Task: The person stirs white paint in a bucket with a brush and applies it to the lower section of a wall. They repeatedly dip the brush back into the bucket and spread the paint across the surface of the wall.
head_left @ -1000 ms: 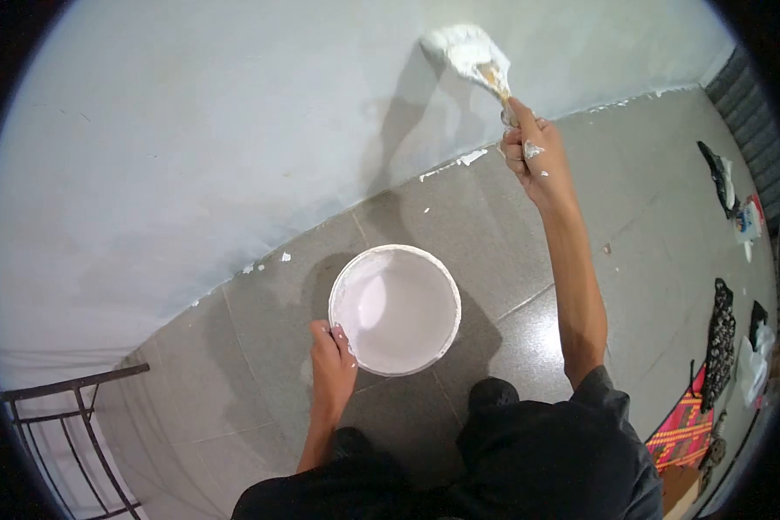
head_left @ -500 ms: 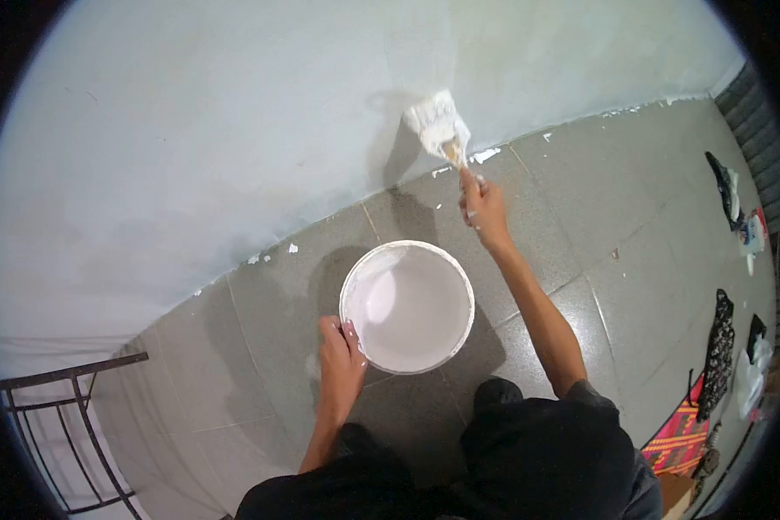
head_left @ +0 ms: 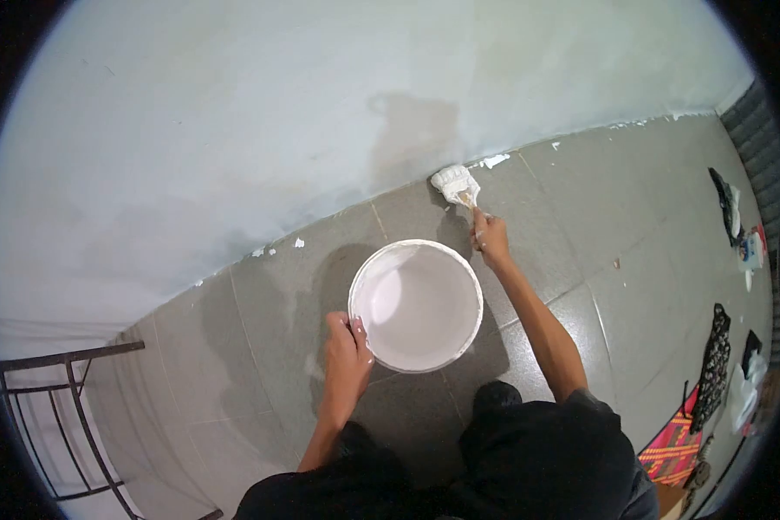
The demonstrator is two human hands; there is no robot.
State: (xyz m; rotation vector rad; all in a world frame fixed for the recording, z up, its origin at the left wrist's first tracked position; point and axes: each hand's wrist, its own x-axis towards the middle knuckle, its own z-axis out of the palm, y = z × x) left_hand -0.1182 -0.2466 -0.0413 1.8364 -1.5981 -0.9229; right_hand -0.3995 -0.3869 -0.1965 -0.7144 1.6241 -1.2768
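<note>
My left hand [head_left: 347,354] grips the near left rim of a round white bucket [head_left: 416,306], with fingers over its edge. Pale paint or a similar white coating lines the bucket's inside. My right hand [head_left: 490,239] is closed round the handle of a wide brush [head_left: 456,185], whose head is thickly coated in white. The brush head is low, by the line where the pale wall [head_left: 260,121] meets the grey tiled floor [head_left: 546,217]; whether it touches either is unclear. White smears show on the fingers of both hands.
White flecks lie along the wall's foot. A dark metal rack [head_left: 69,357] stands at the lower left. On the right are a black patterned cloth [head_left: 711,368], a red striped cloth [head_left: 672,449], plastic bags [head_left: 744,386] and a white container [head_left: 750,250]. My feet are below the bucket.
My right hand has brought the brush down the wall to its foot, nearer the bucket. In view, the bucket and my left hand have shifted slightly right. Both hands keep their holds.
</note>
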